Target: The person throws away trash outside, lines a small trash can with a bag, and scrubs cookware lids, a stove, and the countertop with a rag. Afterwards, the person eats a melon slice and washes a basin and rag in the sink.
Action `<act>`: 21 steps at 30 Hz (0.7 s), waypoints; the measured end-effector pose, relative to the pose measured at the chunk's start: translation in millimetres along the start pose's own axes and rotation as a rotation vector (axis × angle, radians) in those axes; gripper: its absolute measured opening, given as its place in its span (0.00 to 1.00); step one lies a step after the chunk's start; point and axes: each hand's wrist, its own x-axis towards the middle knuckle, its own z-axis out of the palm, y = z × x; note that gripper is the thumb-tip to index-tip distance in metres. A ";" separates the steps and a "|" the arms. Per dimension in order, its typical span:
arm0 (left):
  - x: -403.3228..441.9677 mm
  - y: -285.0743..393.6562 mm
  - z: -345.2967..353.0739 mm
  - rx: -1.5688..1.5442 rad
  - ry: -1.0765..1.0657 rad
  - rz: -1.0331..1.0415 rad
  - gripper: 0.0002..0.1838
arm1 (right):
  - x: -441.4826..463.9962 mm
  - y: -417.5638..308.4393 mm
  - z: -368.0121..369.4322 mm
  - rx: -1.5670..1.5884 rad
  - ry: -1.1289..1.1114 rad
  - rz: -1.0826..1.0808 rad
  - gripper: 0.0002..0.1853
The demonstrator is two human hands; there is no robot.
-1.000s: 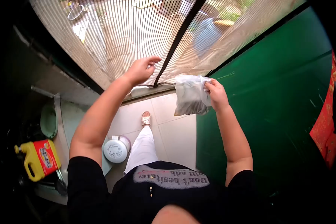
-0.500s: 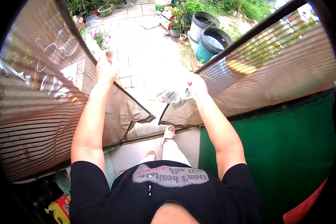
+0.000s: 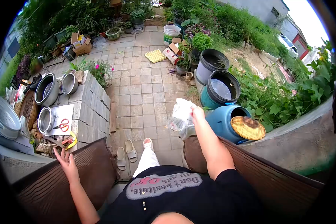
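A whitish, partly see-through plastic bag [image 3: 182,116] hangs from my right hand [image 3: 197,112], whose fingers are closed round its top edge. What the bag contains is too unclear to name. My left hand [image 3: 68,164] is open with its fingers spread, over the brown mesh curtain [image 3: 91,164] on the left, and holds nothing. The right part of the curtain [image 3: 250,164] lies below and beside my right forearm.
Grey slippers [image 3: 131,151] lie on the paving before my foot. At left, a brick stand [image 3: 95,108] bears metal bowls [image 3: 69,83] and red scissors [image 3: 64,125]. Blue barrels [image 3: 222,123] and buckets line the right. A yellow egg tray [image 3: 155,56] lies farther off.
The mesh curtain has parted to both sides, and I have moved forward through it. My left hand has swung down and left and let go of the curtain edge. The bag remains in my right hand.
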 end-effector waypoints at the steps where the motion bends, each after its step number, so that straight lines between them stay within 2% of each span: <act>1: 0.8 -6.3 3.5 -0.016 0.108 -0.018 0.35 | 21.5 1.4 -0.3 -0.013 0.012 -0.031 0.04; 4: 21.6 -26.5 44.2 -0.039 0.352 -0.173 0.30 | 81.5 -6.4 -1.0 -0.052 0.083 -0.027 0.04; 6: 47.2 -41.4 96.9 -0.124 0.339 -0.259 0.29 | 129.4 -6.2 -4.6 -0.071 0.129 -0.035 0.05; 8: 86.6 -59.7 156.1 -0.223 0.289 -0.383 0.28 | 166.8 -15.3 -0.3 -0.088 0.150 -0.023 0.06; 12: 179.2 -31.1 281.8 -0.319 -0.033 -0.363 0.29 | 220.5 -64.8 21.5 -0.181 0.127 -0.028 0.04; 14: 226.2 -18.1 338.3 -0.299 -0.174 -0.274 0.29 | 250.0 -94.9 40.8 -0.119 0.082 -0.067 0.03; 16: 267.3 -15.1 390.5 -0.360 -0.252 -0.215 0.31 | 300.6 -120.3 61.6 -0.155 0.084 -0.029 0.03; 20: 311.5 -38.8 472.7 -0.211 -0.326 -0.161 0.32 | 405.8 -153.8 106.8 -0.039 -0.114 0.030 0.03; 21: 316.0 -49.1 486.1 -0.180 -0.303 -0.221 0.33 | 426.9 -169.3 128.1 0.015 -0.124 0.029 0.03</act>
